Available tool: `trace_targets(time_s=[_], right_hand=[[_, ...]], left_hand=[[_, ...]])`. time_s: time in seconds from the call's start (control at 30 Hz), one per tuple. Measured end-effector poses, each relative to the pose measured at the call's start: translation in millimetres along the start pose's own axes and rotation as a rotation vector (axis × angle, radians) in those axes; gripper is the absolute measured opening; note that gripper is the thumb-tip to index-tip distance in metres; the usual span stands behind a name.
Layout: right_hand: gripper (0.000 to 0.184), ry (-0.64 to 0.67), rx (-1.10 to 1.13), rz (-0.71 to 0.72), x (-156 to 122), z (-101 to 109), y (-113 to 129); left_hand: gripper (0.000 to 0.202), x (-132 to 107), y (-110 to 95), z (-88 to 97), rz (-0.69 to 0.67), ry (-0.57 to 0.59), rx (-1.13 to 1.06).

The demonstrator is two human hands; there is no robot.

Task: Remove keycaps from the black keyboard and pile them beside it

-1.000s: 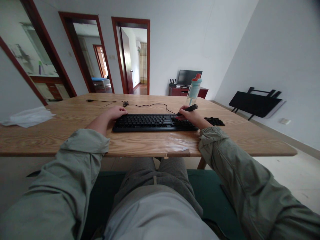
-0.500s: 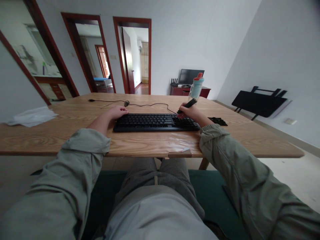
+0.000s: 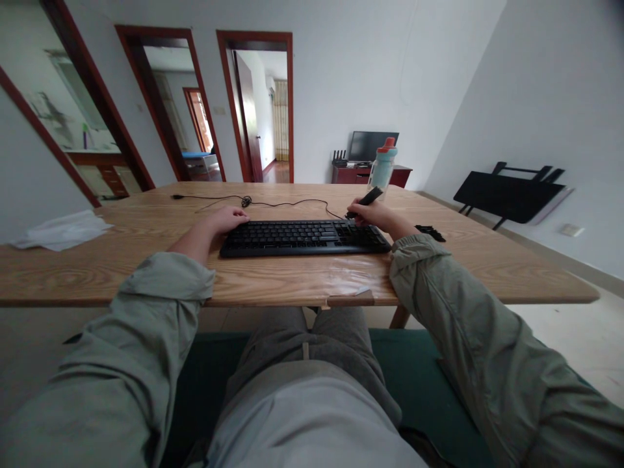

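A black keyboard [image 3: 287, 246] lies flat on the wooden table [image 3: 273, 276] in front of me. At its far left corner my left hand [image 3: 225, 220] grips the edge, thumb and fingers drawn together. My right hand [image 3: 373, 213] is closed around a thick, black, stick-shaped tool [image 3: 373, 194], held slanting like a pen above the keyboard's number pad. The tool's lower end is near the keys; I cannot tell whether it touches them. Right of my right wrist is a small cluster of black pieces [image 3: 431, 233], partly hidden by the arm.
Behind the keyboard runs a thin black cable [image 3: 287, 204] with a plug at the left. A clear bottle with a red lid [image 3: 383, 166] stands beyond my right hand. Crumpled white sheeting [image 3: 63, 231] lies at the left. Brown tape [image 3: 351, 299] covers part of the front edge.
My right hand has shifted slightly to the right with the black tool still in it. My left hand stays at the keyboard's corner. The view has turned a little.
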State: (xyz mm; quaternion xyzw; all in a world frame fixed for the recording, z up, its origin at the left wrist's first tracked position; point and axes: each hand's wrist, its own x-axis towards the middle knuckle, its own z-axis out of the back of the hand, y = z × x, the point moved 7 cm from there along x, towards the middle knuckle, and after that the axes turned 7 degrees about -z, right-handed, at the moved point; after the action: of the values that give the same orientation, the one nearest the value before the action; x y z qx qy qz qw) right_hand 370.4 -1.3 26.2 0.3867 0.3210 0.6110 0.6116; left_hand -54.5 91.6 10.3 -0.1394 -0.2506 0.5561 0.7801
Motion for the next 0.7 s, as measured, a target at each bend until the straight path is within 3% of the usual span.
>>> trace_targets(time_s=[0.1, 0.2, 0.37, 0.53, 0.7], right_hand=[[0.017, -0.013, -0.017, -0.083, 5, 2, -2], [0.015, 0.002, -0.074, -0.078, 10, 3, 1], [0.018, 0.061, -0.315, -0.042, 14, -4, 26], [0.014, 0.047, -0.598, 0.126, 0, -15, 57], [0.008, -0.006, -0.641, 0.254, -26, -14, 40]], left_hand=[[0.025, 1, 1, -1.3, 0.005, 0.006, 0.002], [0.026, 1, 0, -1.8, -0.004, 0.011, 0.01], [0.024, 0, 0, -1.6, 0.002, 0.027, 0.01], [0.023, -2, -3, -1.0, 0.004, 0.027, 0.0], [0.028, -3, -5, -1.0, -0.001, 0.021, 0.041]])
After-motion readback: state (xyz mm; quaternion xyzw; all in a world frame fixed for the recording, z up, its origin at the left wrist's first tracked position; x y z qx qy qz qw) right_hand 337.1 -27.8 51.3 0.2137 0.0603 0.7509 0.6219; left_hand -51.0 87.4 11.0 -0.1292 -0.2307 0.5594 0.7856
